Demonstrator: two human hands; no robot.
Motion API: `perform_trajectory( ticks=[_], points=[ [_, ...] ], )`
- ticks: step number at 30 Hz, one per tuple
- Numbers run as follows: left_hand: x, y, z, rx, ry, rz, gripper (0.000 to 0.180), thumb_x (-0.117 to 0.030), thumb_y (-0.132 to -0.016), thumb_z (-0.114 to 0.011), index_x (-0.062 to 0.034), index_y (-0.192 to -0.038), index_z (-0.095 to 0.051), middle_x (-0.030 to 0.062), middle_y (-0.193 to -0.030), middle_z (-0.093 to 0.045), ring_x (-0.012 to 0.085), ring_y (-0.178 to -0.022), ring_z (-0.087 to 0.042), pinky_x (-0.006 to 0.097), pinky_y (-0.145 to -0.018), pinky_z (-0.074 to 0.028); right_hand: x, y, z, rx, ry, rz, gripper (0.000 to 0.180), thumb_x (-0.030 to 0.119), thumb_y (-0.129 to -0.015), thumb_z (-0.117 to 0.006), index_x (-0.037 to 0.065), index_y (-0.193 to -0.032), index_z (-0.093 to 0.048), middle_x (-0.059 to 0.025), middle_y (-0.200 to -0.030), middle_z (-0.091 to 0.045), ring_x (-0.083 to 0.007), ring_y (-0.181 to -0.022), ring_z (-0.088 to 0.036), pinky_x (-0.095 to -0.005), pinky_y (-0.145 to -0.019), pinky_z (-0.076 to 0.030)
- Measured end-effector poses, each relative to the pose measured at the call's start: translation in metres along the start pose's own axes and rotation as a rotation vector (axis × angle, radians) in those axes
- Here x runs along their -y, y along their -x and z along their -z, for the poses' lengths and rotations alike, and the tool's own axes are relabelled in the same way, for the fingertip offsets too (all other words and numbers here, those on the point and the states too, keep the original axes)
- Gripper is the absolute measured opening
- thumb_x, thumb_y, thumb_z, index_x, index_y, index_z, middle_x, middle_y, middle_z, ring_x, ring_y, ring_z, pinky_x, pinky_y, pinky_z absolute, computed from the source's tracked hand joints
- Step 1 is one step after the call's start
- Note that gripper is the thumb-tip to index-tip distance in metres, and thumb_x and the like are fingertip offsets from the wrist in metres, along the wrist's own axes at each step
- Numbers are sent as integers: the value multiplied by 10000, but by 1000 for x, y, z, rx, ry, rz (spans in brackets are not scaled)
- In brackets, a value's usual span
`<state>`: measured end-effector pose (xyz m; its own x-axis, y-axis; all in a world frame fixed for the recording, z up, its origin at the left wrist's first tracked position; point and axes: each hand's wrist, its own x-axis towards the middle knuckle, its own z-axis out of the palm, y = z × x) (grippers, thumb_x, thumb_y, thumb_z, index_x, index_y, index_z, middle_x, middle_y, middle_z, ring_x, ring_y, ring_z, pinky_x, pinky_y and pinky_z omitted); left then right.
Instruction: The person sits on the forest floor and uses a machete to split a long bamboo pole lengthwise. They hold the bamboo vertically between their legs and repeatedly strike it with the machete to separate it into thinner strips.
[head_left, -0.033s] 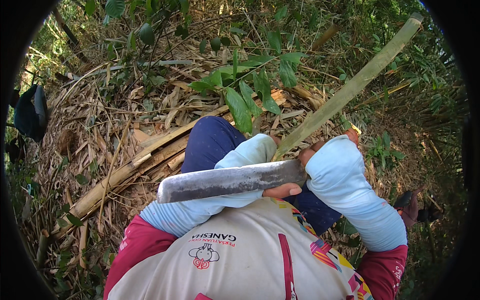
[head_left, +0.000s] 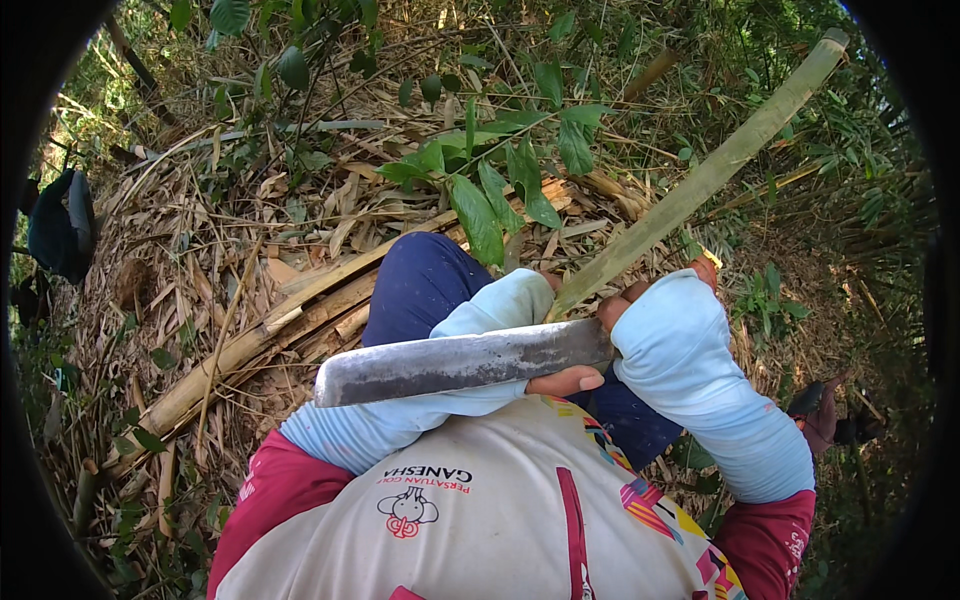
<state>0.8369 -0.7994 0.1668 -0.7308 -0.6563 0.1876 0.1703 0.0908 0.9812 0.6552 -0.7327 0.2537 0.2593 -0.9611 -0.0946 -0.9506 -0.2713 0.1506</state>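
Note:
A long machete (head_left: 455, 362) with a dull grey blade lies level across my lap, its tip pointing left. My right hand (head_left: 612, 318), in a pale blue sleeve, is shut on its handle, thumb under the blade. A split green bamboo pole (head_left: 700, 180) slants from the upper right down to my left hand (head_left: 535, 295). That hand, also sleeved in pale blue, grips the pole's lower end just above the blade, and its fingers are mostly hidden. The blade crosses over my left forearm. My knee in dark blue trousers (head_left: 420, 285) shows behind the arms.
Dry bamboo stalks (head_left: 240, 345) and leaf litter cover the ground to the left. A leafy green sapling (head_left: 500, 190) stands just beyond my knee. A dark bag (head_left: 60, 225) hangs at the far left. Dense green growth fills the right side.

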Motion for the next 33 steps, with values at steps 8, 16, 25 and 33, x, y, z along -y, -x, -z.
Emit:
perform_trajectory(
  ticks=[8, 16, 25, 33],
  points=[
    [-5, 0, 1, -33, -333, -198, 632, -250, -567, -949, 10, -1018, -590, 54, -826, -611, 100, -777, -547, 280, -630, -452, 2, 2, 5, 39, 60, 37, 166, 268, -775, -573, 167, -876, -658, -29, -646, -609, -261, -633, -637, -521, -630, -388],
    [-4, -3, 1, 17, -145, -18, 515, -204, -590, -929, -1, -933, -603, 49, -799, -618, 78, -760, -543, 266, -598, -445, 3, 0, 8, 55, 68, 26, 160, 267, -776, -574, 166, -868, -657, -39, -636, -611, -270, -637, -639, -514, -630, -395],
    [3, -6, -2, 44, -126, -18, 416, -161, -638, -888, -4, -896, -602, 66, -784, -615, 93, -749, -544, 268, -584, -438, 0, 0, 7, 22, 52, 40, 171, 200, -715, -608, 95, -842, -656, -92, -655, -607, -307, -635, -625, -476, -644, -451],
    [0, -5, -2, 38, -155, -35, 473, -195, -661, -887, 6, -974, -594, 100, -800, -591, 185, -725, -559, 314, -597, -424, -1, -2, 7, 124, 58, -37, 205, 274, -816, -555, 171, -950, -671, -70, -677, -638, -293, -682, -657, -512, -663, -430]
  ],
)
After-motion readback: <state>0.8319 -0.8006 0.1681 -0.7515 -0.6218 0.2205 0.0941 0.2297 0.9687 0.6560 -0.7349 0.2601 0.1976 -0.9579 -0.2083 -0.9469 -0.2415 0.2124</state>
